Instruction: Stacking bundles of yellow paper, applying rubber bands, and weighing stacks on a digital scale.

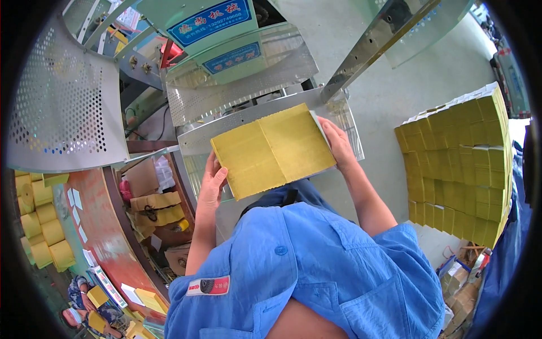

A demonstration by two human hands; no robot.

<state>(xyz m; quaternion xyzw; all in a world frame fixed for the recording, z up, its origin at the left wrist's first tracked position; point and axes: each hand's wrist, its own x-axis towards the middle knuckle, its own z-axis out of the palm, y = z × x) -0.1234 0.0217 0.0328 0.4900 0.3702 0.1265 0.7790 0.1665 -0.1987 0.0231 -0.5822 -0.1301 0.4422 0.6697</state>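
Note:
Out in front of my body I hold a stack of yellow paper (271, 150) with zigzag-cut edges and a crease across its middle. A white layer shows along its right edge. My left hand (212, 183) is closed on the near left end, with the thumb at the edge. The right end is gripped by my right hand (337, 141), whose fingers are partly hidden by the stack. Beneath the stack lies a metal shelf (195, 161) of the machine; I cannot tell whether they touch.
A perforated metal guard (68, 101) and a green machine (209, 34) stand ahead. A metal post (361, 56) rises right of the shelf. Yellow paper bundles (457, 164) are piled at right. A red-topped table (113, 226) stands left, with a person (90, 305) beyond it.

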